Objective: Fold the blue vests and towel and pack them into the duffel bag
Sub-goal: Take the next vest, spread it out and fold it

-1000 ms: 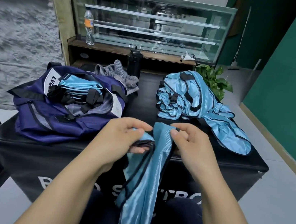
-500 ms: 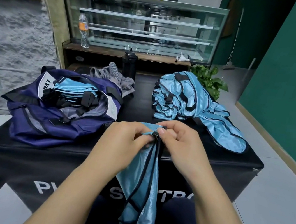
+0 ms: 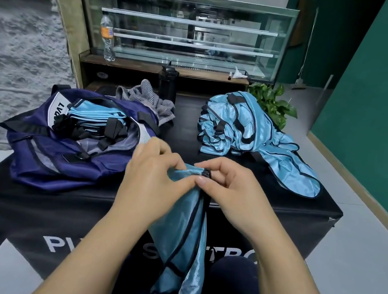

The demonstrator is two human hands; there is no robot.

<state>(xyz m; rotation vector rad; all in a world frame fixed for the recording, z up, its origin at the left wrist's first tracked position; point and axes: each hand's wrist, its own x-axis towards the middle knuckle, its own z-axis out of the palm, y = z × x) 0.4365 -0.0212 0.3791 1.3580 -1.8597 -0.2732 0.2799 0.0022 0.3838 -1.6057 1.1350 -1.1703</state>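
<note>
Head view is showing both hands close together at the near edge of the black table (image 3: 267, 201). The left hand (image 3: 152, 173) and right hand (image 3: 229, 191) are both pinching the top of one blue vest (image 3: 183, 239), which is hanging down toward the lap. To fold it well, the hands should be lining up the black edges, keeping the slippery cloth tight, then laying it flat. The bag (image 3: 39, 151) is sitting open on the left, with folded vests (image 3: 91, 113) inside. More vests (image 3: 245, 126) are waiting in a pile on the right, and the gray towel (image 3: 145, 98) is lying behind the bag.
</note>
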